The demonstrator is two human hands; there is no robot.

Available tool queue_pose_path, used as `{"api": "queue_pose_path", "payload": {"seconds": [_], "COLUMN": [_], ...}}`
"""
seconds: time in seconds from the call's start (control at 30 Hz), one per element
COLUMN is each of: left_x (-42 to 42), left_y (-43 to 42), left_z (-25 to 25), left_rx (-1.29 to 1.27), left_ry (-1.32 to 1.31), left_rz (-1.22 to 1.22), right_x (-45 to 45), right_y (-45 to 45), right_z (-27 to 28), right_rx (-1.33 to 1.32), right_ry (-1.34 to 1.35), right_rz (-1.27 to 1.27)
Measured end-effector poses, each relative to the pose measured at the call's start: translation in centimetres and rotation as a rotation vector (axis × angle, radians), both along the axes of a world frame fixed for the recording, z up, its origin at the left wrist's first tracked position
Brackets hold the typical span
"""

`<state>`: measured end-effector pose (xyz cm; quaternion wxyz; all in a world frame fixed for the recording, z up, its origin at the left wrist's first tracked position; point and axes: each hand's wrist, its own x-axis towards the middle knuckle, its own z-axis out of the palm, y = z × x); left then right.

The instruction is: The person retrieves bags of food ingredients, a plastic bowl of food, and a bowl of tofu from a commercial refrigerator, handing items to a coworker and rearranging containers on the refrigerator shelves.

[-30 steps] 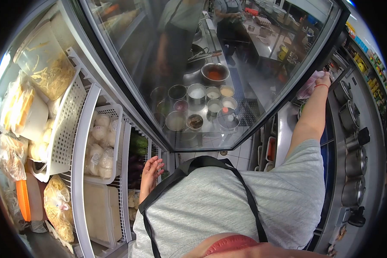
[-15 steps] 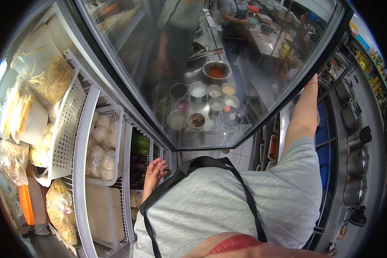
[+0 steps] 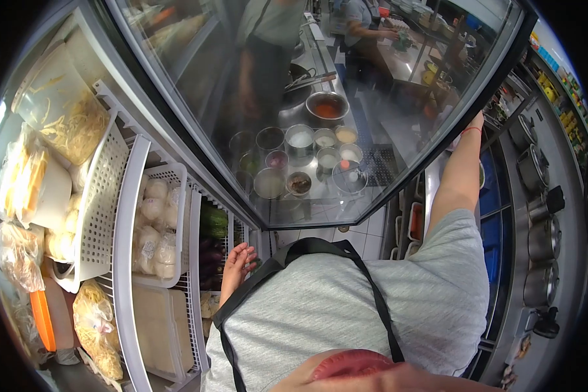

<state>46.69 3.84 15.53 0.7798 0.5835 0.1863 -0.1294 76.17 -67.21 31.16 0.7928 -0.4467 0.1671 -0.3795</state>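
Note:
My left hand (image 3: 239,264) is raised beside the fridge shelves, empty, its fingers loosely curled and apart. Close to it are dark eggplants (image 3: 212,264) and green cucumbers (image 3: 213,221). My right arm stretches out to the far edge of the open glass fridge door (image 3: 398,173). There my right hand (image 3: 479,122) holds the door's edge, its fingers mostly hidden by the frame. To my left, a white basket (image 3: 179,225) contains several wrapped pale round items (image 3: 155,206). Bagged noodles (image 3: 98,326) and a clear tub of pale strips (image 3: 68,124) are nearer.
Through the glass show a steel counter with several metal bowls, one bowl of red liquid (image 3: 327,106), and a co-worker (image 3: 366,29) at another table. On the right, lidded pots (image 3: 541,238) line a steel shelf. A lidded pale container (image 3: 160,323) sits on the lower fridge rack.
The co-worker's hands have shifted to the right over the far table. My view has moved slightly; both of my hands stay nearly in place.

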Motion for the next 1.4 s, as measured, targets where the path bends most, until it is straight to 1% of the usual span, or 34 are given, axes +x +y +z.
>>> {"api": "queue_pose_path", "payload": {"seconds": [0.07, 0.1, 0.13, 0.17, 0.2, 0.23, 0.27, 0.33, 0.37, 0.47, 0.53, 0.63, 0.7, 0.73, 0.8, 0.87, 0.9, 0.97, 1.0, 1.07, 1.1, 1.17, 1.2, 1.27, 1.33, 1.4], "left_x": [0.1, 0.2, 0.4, 0.3, 0.3, 0.3, 0.4, 0.7, 1.1, 2.0, 2.9, 4.1, 4.7, 5.1, 5.2, 5.2, 5.2, 5.5, 5.3, 5.0, 4.2, 2.6, 1.7, -0.4, -1.9, -3.3], "left_y": [0.2, 0.2, 0.1, 0.1, 0.2, 0.7, 0.8, 0.8, 0.9, 0.9, 0.1, -1.0, -1.8, -2.3, -2.5, -2.5, -2.4, -1.5, -0.6, 0.8, 1.5, 3.0, 3.7, 5.5, 6.7, 7.3], "left_z": [-0.2, -0.3, -0.3, -0.1, -0.2, -1.3, -1.4, -1.5, -1.7, -1.9, -1.1, -0.5, 0.3, 0.4, 0.5, 0.0, -0.4, -3.7, -5.8, -9.9, -11.7, -15.1, -16.7, -20.4, -22.8, -23.6], "left_rx": [-0.017, -0.038, -0.033, -0.024, -0.018, -0.036, -0.032, -0.039, -0.038, -0.076, -0.046, -0.028, -0.005, -0.007, 0.021, 0.019, 0.022, -0.004, -0.018, -0.002, 0.046, 0.141, 0.192, 0.293, 0.344, 0.363], "left_ry": [-0.011, -0.024, -0.015, -0.029, -0.049, -0.048, -0.045, -0.014, -0.012, -0.019, -0.032, -0.024, -0.019, -0.023, -0.004, -0.006, -0.003, -0.002, 0.011, 0.035, 0.121, 0.289, 0.352, 0.476, 0.551, 0.605], "left_rz": [-0.019, -0.037, -0.077, -0.064, -0.048, -0.051, -0.078, -0.071, -0.085, -0.138, -0.155, -0.204, -0.232, -0.233, -0.268, -0.268, -0.283, -0.276, -0.275, -0.246, -0.214, -0.157, -0.158, -0.189, -0.219, -0.228], "right_x": [0.6, 1.5, -0.1, -2.2, -4.1, -6.0, -7.8, -11.5, -13.1, -17.4, -20.1, -23.1, -25.2, -26.3, -27.9, -28.9, -29.4, -30.4, -30.7, -30.5, -30.4, -29.9, -29.5, -29.0, -28.3, -27.8], "right_y": [-1.9, -5.2, -3.8, -2.5, -2.4, -2.5, -2.5, -2.1, -2.1, -1.8, -0.6, -0.3, 1.3, 2.2, 4.6, 7.2, 8.1, 9.5, 10.5, 13.1, 14.7, 17.6, 18.0, 18.2, 18.5, 18.7], "right_z": [-1.6, -3.3, -2.2, -0.9, -0.3, 0.8, 1.8, 3.9, 4.8, 7.8, 10.1, 12.2, 13.5, 14.2, 15.2, 16.6, 16.6, 17.1, 17.1, 16.4, 16.0, 15.1, 14.5, 13.4, 13.0, 12.8], "right_rx": [-0.072, -0.085, 0.043, 0.021, -0.047, -0.064, -0.078, -0.219, -0.385, -0.583, -0.777, -0.818, -0.96, -0.963, -0.834, -0.811, -0.814, -0.973, -0.98, -0.888, -0.887, -0.712, -0.71, -0.633, -0.624, -0.673], "right_ry": [-0.173, -0.119, -0.166, -0.079, -0.055, -0.022, 0.013, 0.071, 0.125, 0.184, 0.258, 0.332, 0.236, 0.234, 0.062, -0.019, -0.029, -0.029, -0.038, -0.099, -0.1, -0.251, -0.249, -0.343, -0.323, -0.295], "right_rz": [-0.033, -0.019, -0.113, -0.244, -0.221, -0.122, -0.015, 0.054, 0.036, 0.039, -0.085, -0.093, -0.155, -0.158, -0.331, -0.462, -0.451, -0.573, -0.562, -0.73, -0.718, -0.897, -0.895, -0.99, -0.984, -1.045]}}
